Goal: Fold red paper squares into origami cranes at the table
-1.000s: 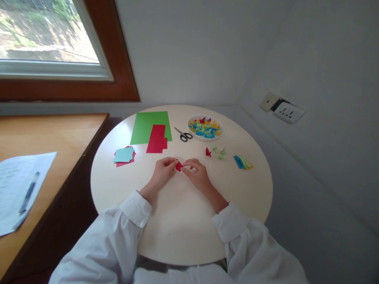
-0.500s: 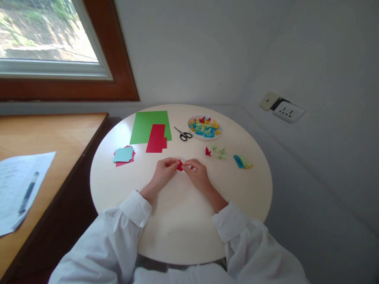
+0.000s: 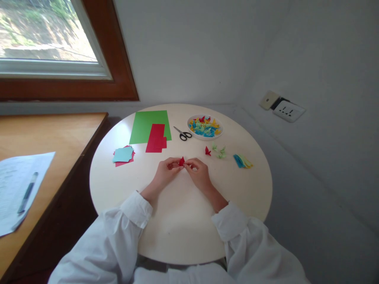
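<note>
A small folded red paper piece (image 3: 181, 161) is pinched between my two hands, just above the middle of the round table. My left hand (image 3: 167, 170) closes thumb and fingers on its left side. From the right, my right hand (image 3: 197, 172) grips it between thumb and forefinger. Its lower part is hidden by my fingertips. Beyond my right hand lie a red folded paper bird (image 3: 207, 151) and some pale green folded pieces (image 3: 221, 152). Further right is a fan of blue, green and yellow folded paper (image 3: 242, 161).
On the white round table (image 3: 180, 225), a white bowl (image 3: 205, 138) holds many coloured folded pieces. Black-handled scissors (image 3: 184, 135) lie beside it. Red strips (image 3: 155, 138) overlap a green sheet (image 3: 139, 126); light-blue squares (image 3: 123, 154) are stacked left. A wooden desk (image 3: 71, 134) carries papers and a pen (image 3: 28, 193).
The red piece has been turned more upright, with a point showing above my fingers. My left fingers have shifted slightly to the right and lower; both hands still hold it.
</note>
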A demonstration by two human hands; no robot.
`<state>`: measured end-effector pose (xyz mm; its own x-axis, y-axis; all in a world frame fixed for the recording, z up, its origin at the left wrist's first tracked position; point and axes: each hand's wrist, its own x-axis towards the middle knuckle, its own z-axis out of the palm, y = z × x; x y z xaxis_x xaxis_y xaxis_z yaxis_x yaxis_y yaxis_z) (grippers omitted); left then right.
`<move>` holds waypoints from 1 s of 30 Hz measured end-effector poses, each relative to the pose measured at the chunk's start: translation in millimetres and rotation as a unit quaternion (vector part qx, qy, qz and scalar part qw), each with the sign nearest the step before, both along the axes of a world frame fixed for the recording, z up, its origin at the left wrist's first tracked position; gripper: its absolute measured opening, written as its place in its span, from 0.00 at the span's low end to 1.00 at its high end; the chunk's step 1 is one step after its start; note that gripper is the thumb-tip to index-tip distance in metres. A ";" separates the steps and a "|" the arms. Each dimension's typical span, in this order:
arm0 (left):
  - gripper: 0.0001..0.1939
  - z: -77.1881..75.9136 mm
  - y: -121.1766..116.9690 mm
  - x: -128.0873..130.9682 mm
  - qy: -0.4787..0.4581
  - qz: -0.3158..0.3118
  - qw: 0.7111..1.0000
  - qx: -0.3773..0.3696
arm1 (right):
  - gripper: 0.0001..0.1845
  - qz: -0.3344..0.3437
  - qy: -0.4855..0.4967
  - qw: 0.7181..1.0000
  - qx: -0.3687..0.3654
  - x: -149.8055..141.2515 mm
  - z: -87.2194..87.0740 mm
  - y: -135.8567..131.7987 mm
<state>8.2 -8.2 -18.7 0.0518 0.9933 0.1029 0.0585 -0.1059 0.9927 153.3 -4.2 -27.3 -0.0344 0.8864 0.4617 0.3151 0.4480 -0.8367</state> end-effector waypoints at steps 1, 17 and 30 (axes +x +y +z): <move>0.15 -0.7 0.0 -0.2 0.000 0.002 1.000 0.006 | 0.04 0.001 0.000 1.000 -0.002 0.0 0.4 -0.2; 0.08 -5.5 2.5 -1.6 0.036 -0.002 0.999 0.035 | 0.17 0.032 0.150 0.977 -0.151 -2.4 -8.3 3.9; 0.07 -0.8 1.6 -1.8 0.029 0.025 0.999 0.032 | 0.10 0.041 0.187 0.970 -0.150 -3.5 -9.1 3.9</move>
